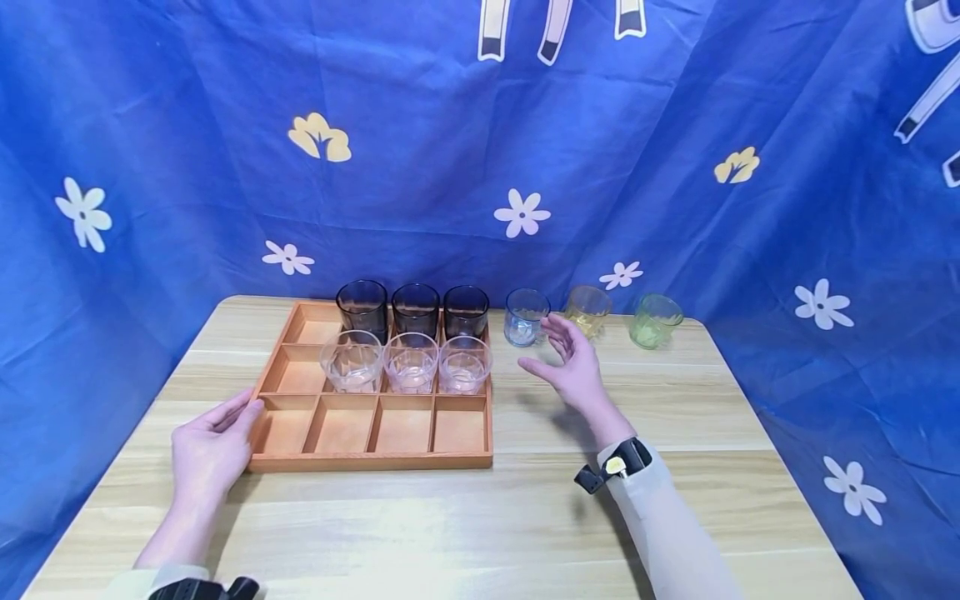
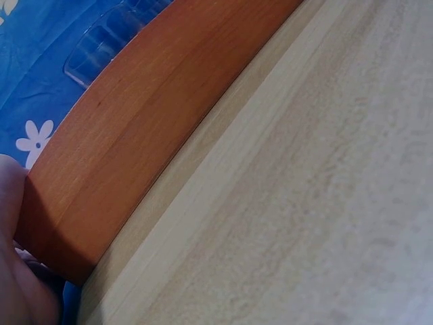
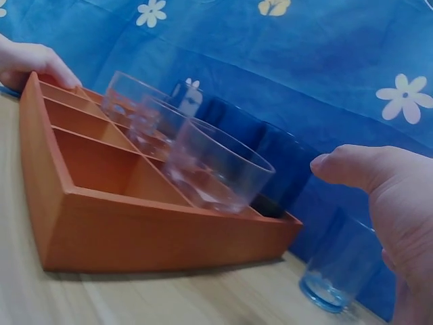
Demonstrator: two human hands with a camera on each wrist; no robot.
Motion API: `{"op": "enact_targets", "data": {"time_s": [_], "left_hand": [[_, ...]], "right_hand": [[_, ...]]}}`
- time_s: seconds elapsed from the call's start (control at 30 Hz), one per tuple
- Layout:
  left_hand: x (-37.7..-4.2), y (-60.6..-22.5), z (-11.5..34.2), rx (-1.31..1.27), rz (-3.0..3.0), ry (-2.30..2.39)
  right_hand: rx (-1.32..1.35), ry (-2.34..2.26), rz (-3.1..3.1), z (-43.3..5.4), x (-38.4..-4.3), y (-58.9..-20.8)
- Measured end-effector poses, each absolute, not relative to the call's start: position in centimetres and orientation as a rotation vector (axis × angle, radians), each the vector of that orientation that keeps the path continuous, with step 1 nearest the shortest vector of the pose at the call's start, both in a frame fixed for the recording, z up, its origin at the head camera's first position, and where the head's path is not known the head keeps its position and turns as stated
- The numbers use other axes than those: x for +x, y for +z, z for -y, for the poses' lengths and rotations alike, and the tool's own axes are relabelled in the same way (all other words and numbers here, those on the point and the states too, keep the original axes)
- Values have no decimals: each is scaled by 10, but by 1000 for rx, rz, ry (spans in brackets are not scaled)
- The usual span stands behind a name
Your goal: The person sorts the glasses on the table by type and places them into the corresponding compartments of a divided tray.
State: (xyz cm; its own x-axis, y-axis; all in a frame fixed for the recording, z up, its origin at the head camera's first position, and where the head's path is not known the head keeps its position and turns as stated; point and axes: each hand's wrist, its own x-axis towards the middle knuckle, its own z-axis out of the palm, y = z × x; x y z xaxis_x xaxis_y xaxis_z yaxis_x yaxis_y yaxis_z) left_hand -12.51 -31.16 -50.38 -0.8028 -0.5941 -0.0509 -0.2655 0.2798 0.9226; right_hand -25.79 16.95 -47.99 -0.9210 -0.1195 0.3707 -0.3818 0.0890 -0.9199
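Note:
My left hand (image 1: 210,450) grips the left side wall of a wooden divided tray (image 1: 371,462), thumb at the rim near the front corner. Three dark glasses (image 1: 416,310) stand in the tray's back row. In front of them, three clear glasses (image 1: 411,363) fill part of the middle row. My right hand (image 1: 573,367) reaches past the tray's right side, fingers spread and thumb apart, holding nothing. Its fingertips are just right of a blue glass (image 1: 525,318) on the table. In the right wrist view the blue glass (image 3: 338,267) stands beyond the thumb.
Right of the blue glass, a yellow glass (image 1: 588,307) and a green glass (image 1: 655,322) stand along the back of the wooden table (image 1: 360,533). A blue cloth (image 1: 420,158) with printed flowers hangs behind and beside the table.

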Motion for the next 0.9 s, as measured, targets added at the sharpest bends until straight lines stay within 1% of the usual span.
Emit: {"op": "enact_targets", "data": {"time_s": [0.33, 0.63, 0.9], "left_hand": [[-125, -507, 313, 773, 2272, -1510], [-125, -507, 313, 770, 2281, -1514], [-125, -505, 313, 748, 2256, -1510]], "right_hand": [[408, 1873, 2120, -184, -280, -484], [305, 1755, 2320, -184, -305, -490], [225, 1911, 2279, -170, -326, -499]]}}
